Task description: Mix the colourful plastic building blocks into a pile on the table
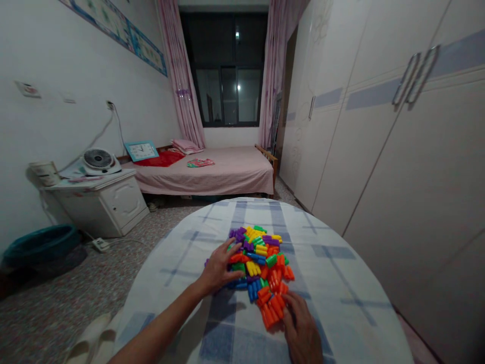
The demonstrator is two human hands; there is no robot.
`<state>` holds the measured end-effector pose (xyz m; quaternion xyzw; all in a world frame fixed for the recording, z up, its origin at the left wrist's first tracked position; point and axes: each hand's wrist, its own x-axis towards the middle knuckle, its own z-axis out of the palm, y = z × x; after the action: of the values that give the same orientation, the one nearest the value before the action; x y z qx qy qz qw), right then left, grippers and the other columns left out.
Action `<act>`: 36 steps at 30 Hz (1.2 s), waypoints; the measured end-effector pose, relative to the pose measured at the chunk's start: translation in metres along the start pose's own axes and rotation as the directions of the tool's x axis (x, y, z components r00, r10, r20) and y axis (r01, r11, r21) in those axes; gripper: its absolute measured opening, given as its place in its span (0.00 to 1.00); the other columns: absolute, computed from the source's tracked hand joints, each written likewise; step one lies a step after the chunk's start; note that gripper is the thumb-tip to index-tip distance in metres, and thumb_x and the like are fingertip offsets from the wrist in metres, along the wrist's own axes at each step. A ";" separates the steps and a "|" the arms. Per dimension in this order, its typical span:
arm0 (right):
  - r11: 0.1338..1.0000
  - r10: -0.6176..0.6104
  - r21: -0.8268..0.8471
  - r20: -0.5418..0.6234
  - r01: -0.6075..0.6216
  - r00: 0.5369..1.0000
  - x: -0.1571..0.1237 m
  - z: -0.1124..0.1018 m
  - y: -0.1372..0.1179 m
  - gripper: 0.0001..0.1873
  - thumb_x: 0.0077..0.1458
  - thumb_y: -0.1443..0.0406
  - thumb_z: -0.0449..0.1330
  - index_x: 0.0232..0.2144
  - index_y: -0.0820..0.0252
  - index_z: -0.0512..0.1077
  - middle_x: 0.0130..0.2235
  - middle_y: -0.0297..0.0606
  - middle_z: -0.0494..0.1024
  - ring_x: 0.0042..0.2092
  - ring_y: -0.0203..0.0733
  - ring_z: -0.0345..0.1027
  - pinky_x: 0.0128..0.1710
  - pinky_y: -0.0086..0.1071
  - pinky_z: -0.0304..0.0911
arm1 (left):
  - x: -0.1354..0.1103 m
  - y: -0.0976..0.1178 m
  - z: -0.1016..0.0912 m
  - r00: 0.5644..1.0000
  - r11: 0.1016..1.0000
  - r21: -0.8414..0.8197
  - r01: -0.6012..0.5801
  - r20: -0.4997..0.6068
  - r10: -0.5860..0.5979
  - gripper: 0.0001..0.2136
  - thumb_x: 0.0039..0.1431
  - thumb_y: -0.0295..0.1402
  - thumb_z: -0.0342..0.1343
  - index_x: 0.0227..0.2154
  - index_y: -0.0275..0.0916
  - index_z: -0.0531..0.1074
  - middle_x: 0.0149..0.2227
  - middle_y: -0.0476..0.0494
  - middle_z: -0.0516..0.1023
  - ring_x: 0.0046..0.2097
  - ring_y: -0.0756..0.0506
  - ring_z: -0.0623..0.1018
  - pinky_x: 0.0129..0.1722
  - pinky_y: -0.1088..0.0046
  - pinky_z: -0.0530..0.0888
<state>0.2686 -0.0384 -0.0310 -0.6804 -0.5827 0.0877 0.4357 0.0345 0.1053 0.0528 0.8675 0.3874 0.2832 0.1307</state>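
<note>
A heap of small plastic blocks [261, 263] in orange, blue, yellow, green and purple lies in the middle of a round table with a white and blue checked cloth [341, 283]. My left hand [220, 268] rests on the heap's left side, fingers spread over the blocks. My right hand [301, 328] touches the orange blocks at the near right edge of the heap, fingers lying flat. Neither hand visibly lifts a block.
A pink bed [212, 172] stands under the dark window at the back. To the left are a white bedside cabinet [102, 202] with a small fan [97, 161] and a teal basin [38, 245] on the floor. White wardrobes [397, 151] line the right wall.
</note>
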 end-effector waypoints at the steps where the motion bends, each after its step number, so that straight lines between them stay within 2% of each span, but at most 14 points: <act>1: 1.000 0.003 0.001 -0.003 -0.003 1.000 0.000 0.000 -0.001 0.16 0.55 0.60 0.48 0.42 0.57 0.71 0.48 0.42 0.72 0.49 0.44 0.66 0.47 0.38 0.63 | -0.017 -0.010 -0.001 1.000 0.999 0.052 0.008 0.017 -0.009 0.42 0.41 0.54 0.59 0.59 0.45 0.56 0.63 0.37 0.52 0.61 0.33 0.58 0.58 0.54 0.60; 3: 1.000 0.010 0.011 0.000 -0.010 1.000 0.001 0.000 -0.003 0.17 0.55 0.60 0.48 0.41 0.57 0.71 0.48 0.42 0.72 0.49 0.44 0.66 0.47 0.38 0.63 | -0.049 -0.029 0.001 0.998 0.990 0.135 0.042 0.042 -0.048 0.48 0.37 0.57 0.60 0.62 0.46 0.49 0.64 0.35 0.48 0.62 0.31 0.56 0.57 0.53 0.59; 5: 1.000 0.017 0.025 0.008 -0.017 1.000 0.001 -0.001 -0.005 0.17 0.55 0.60 0.48 0.42 0.57 0.71 0.48 0.42 0.72 0.49 0.44 0.66 0.48 0.38 0.63 | -0.073 -0.040 0.006 0.995 0.982 0.175 0.065 0.061 -0.077 0.52 0.34 0.58 0.61 0.63 0.45 0.46 0.65 0.33 0.46 0.62 0.29 0.56 0.56 0.51 0.60; 7: 0.999 0.022 0.037 0.011 -0.023 1.000 0.001 -0.002 -0.008 0.16 0.56 0.60 0.48 0.42 0.56 0.71 0.48 0.41 0.71 0.50 0.44 0.65 0.49 0.38 0.62 | -0.084 -0.041 0.014 0.994 0.980 0.183 0.074 0.064 -0.087 0.53 0.33 0.56 0.62 0.63 0.47 0.45 0.65 0.34 0.46 0.61 0.28 0.56 0.56 0.50 0.61; 9: 0.999 0.025 0.042 0.008 -0.025 1.000 0.001 -0.003 -0.009 0.16 0.56 0.61 0.48 0.41 0.56 0.71 0.48 0.41 0.71 0.50 0.43 0.65 0.49 0.38 0.62 | -0.083 -0.033 0.023 0.995 0.983 0.166 0.084 0.044 -0.092 0.53 0.34 0.52 0.64 0.63 0.48 0.43 0.65 0.36 0.45 0.61 0.29 0.57 0.55 0.51 0.62; 12: 0.999 0.024 0.034 0.004 -0.024 1.000 0.000 -0.004 -0.010 0.16 0.55 0.61 0.48 0.41 0.56 0.71 0.48 0.41 0.71 0.50 0.44 0.65 0.49 0.38 0.62 | -0.066 -0.016 0.035 0.995 0.988 0.121 0.092 -0.039 -0.087 0.50 0.36 0.42 0.66 0.63 0.49 0.44 0.66 0.39 0.41 0.62 0.32 0.55 0.56 0.53 0.62; 15: 1.000 0.022 0.021 0.016 -0.023 1.000 0.000 -0.004 -0.009 0.16 0.56 0.61 0.47 0.42 0.57 0.71 0.49 0.41 0.71 0.50 0.44 0.65 0.49 0.38 0.62 | -0.045 -0.004 0.046 0.991 0.995 0.082 0.065 -0.118 -0.055 0.46 0.38 0.35 0.64 0.62 0.46 0.49 0.66 0.39 0.41 0.63 0.33 0.53 0.58 0.54 0.59; 18: 1.000 0.022 0.016 0.026 -0.022 0.999 0.000 -0.003 -0.009 0.16 0.56 0.61 0.47 0.42 0.57 0.70 0.49 0.42 0.71 0.51 0.43 0.65 0.48 0.38 0.62 | -0.029 0.002 0.053 0.989 0.997 0.070 0.031 -0.147 -0.020 0.36 0.41 0.33 0.62 0.57 0.42 0.59 0.64 0.37 0.48 0.62 0.35 0.55 0.58 0.55 0.59; 21: 1.000 0.026 0.011 0.023 -0.026 0.999 0.001 -0.003 -0.010 0.16 0.56 0.61 0.47 0.42 0.57 0.70 0.49 0.42 0.71 0.50 0.44 0.65 0.48 0.38 0.62 | -0.012 0.008 0.056 0.984 0.997 0.054 0.062 -0.172 -0.052 0.27 0.44 0.31 0.61 0.50 0.40 0.66 0.60 0.38 0.58 0.59 0.36 0.60 0.58 0.55 0.60; 23: 1.000 0.020 0.012 0.017 -0.021 1.000 0.001 -0.003 -0.011 0.16 0.56 0.62 0.47 0.41 0.57 0.70 0.48 0.42 0.71 0.50 0.44 0.65 0.48 0.39 0.62 | 0.003 0.012 0.057 0.977 0.996 0.031 0.087 -0.197 -0.079 0.23 0.45 0.28 0.60 0.47 0.41 0.69 0.58 0.39 0.61 0.58 0.38 0.62 0.57 0.56 0.61; 29: 1.000 0.012 0.021 0.008 -0.012 1.000 0.000 -0.006 -0.013 0.15 0.56 0.62 0.48 0.41 0.55 0.71 0.48 0.40 0.71 0.49 0.42 0.66 0.48 0.38 0.63 | 0.057 0.024 0.060 0.970 0.991 -0.092 0.099 -0.211 -0.116 0.16 0.47 0.28 0.59 0.41 0.40 0.71 0.55 0.40 0.64 0.56 0.40 0.65 0.57 0.59 0.63; 32: 0.999 0.004 0.033 0.000 -0.004 1.000 0.001 -0.006 -0.014 0.15 0.56 0.62 0.48 0.41 0.56 0.71 0.47 0.40 0.72 0.48 0.42 0.66 0.47 0.37 0.63 | 0.079 0.035 0.059 0.969 0.980 -0.170 0.103 -0.206 -0.138 0.17 0.49 0.30 0.59 0.44 0.40 0.70 0.55 0.39 0.64 0.57 0.40 0.65 0.57 0.58 0.63; 34: 0.999 0.006 0.044 -0.003 -0.006 1.000 0.001 -0.006 -0.014 0.15 0.56 0.62 0.48 0.40 0.56 0.72 0.47 0.41 0.72 0.48 0.43 0.67 0.47 0.37 0.63 | 0.083 0.044 0.057 0.969 0.979 -0.186 0.083 -0.213 -0.123 0.20 0.51 0.31 0.57 0.49 0.40 0.67 0.57 0.38 0.61 0.59 0.39 0.62 0.58 0.57 0.61; 36: 0.997 0.017 0.071 -0.001 -0.017 1.000 0.001 -0.006 -0.015 0.15 0.55 0.61 0.49 0.41 0.57 0.71 0.47 0.41 0.72 0.48 0.43 0.67 0.47 0.37 0.63 | 0.073 0.053 0.054 0.977 0.987 -0.156 0.035 -0.204 -0.067 0.22 0.53 0.33 0.55 0.52 0.41 0.64 0.59 0.37 0.58 0.61 0.38 0.60 0.58 0.56 0.60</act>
<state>0.2622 -0.0408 -0.0169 -0.6696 -0.5731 0.1117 0.4591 0.1377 0.1239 0.0619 0.8104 0.3985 0.3978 0.1619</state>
